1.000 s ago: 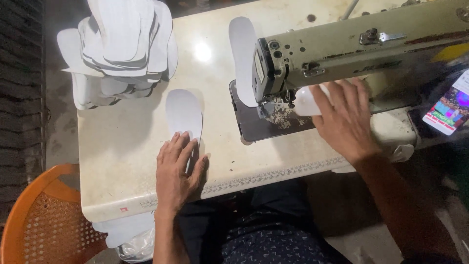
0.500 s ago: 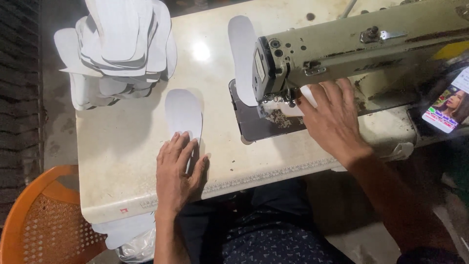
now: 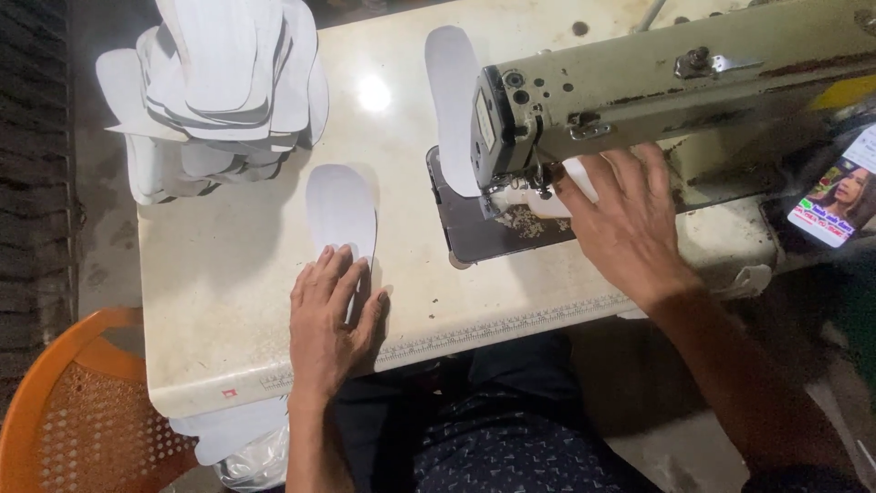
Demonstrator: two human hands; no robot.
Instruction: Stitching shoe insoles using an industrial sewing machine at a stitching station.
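Note:
My left hand [image 3: 330, 315] lies flat, fingers spread, on the near end of a white insole-shaped piece [image 3: 340, 208] on the cream table [image 3: 228, 274]. My right hand [image 3: 630, 224] reaches under the arm of the pale green sewing machine [image 3: 657, 82], its fingers pressing a white piece [image 3: 547, 203] at the needle area over the dark plate [image 3: 493, 239]. Another white insole piece [image 3: 452, 96] lies behind the machine head.
A tall pile of white cut pieces [image 3: 219, 82] sits at the table's far left. An orange woven chair [image 3: 64, 411] stands at lower left. A phone with a lit screen [image 3: 835, 205] rests at the right. More white pieces [image 3: 233, 434] hang below the table edge.
My right hand has slid the white piece further left under the machine head. The left hand stays on the insole piece.

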